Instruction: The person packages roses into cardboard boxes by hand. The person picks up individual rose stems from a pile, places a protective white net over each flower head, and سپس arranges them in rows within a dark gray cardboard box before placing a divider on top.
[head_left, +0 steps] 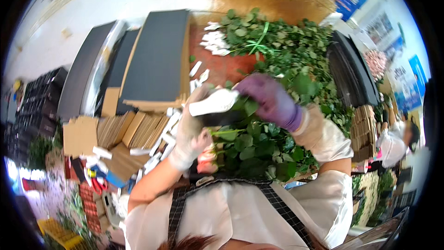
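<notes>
A rose wrapped at its head in a white sleeve (214, 102) lies between my hands. My left hand (197, 121), in a pale glove with fingertips showing, is closed around the sleeve's left side. At the sleeve's right end is my right hand (269, 99), in a purple glove, its fingers bent at the green stem and leaves; whether they grip is blurred. Pink roses (207, 161) lie below my left hand, close to my apron. Leafy green stems (256, 149) spread beneath and right of my hands.
White-sleeved roses (215, 43) lie at the back, their leafy stems tied with green ribbon (258, 43). Dark flat boxes (156, 55) stand left, above folded cardboard pieces (149, 128). Red-handled scissors (99, 185) lie lower left. A black bin (350, 69) is at right; a co-worker (393, 146) is beyond.
</notes>
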Motion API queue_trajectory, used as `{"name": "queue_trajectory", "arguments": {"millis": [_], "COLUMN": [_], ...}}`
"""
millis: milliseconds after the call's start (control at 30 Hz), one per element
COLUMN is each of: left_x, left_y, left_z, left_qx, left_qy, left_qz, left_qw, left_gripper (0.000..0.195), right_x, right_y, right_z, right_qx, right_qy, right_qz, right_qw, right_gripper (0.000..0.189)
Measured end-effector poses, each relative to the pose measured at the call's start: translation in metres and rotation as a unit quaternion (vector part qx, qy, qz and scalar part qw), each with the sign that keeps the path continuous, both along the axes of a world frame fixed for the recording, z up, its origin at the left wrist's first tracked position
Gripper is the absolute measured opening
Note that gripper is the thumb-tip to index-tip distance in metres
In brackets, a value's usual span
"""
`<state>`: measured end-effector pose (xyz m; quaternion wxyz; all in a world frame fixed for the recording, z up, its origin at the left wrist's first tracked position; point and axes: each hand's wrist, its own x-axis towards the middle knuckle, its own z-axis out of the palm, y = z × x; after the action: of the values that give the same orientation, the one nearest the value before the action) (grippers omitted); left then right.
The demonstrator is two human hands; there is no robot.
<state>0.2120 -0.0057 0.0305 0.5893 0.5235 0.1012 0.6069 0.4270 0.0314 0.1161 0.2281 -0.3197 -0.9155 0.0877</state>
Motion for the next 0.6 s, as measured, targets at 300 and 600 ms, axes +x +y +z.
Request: {"name": "queue_trajectory", "arguments": {"millis": [300,600], "left_x": [-0.010,-0.117], "left_y": [-0.021,-0.008], "left_z": [0.010,0.014], "left_qx": [-0.223,0.170], "left_qy": [-0.046,0.482], "left_qz": [0.156,0.436], "left_qw": [0.961,0.741], "left_gripper": [0.089,0.032], "right_x": [-0.039,0.085], "right_y": [-0.043,-0.012], "right_z": [-0.056,0.025], "right_qx": [-0.059,0.114], "right_qy": [0.009,0.100], "right_qz": [-0.015,-0.141], "right_qw": [0.998,0.978], "right_gripper": [0.050,0.043]}}
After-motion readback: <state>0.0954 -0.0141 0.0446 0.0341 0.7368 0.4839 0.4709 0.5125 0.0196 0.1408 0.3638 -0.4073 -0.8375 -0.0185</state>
